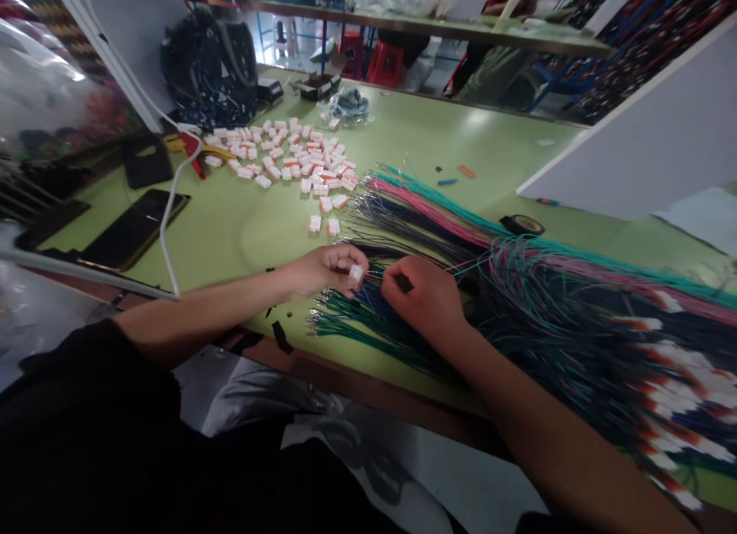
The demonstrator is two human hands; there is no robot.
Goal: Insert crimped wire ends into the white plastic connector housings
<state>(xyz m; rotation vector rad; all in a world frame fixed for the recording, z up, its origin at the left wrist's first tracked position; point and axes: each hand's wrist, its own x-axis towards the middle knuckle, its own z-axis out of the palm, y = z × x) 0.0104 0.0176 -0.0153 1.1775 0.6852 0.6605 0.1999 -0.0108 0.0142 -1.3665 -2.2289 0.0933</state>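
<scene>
Left hand (339, 271) and right hand (427, 298) meet at one white connector (355, 273)

Pinched between the left thumb and fingers, the connector sits above the green table (230, 231), near its front edge. Right fingers are curled closed, seemingly on thin wires (374, 273); strands show on both sides of that fist. Working well here would likely mean holding the connector steady, gripping each wire close to its tip, and bringing it in straight so that it doesn't bend. A light tug would be a sensible check of the seat. Which slot faces which wire can't be made out, nor whether any tip is seated; the right fingertips are hidden behind the hand.

Below the hands lie green wires (368, 331), their metal ends too small to inspect. Beyond, pink wires (423, 204) run rightward, partly lost under a tangle. Loose connectors (308, 167) are heaped past the left hand, overlapping too much to count. At far right, white-and-orange ends (673, 392) are blurred and cut off by the frame. Behind the heap, a dark bag (210, 70) conceals its contents.
</scene>
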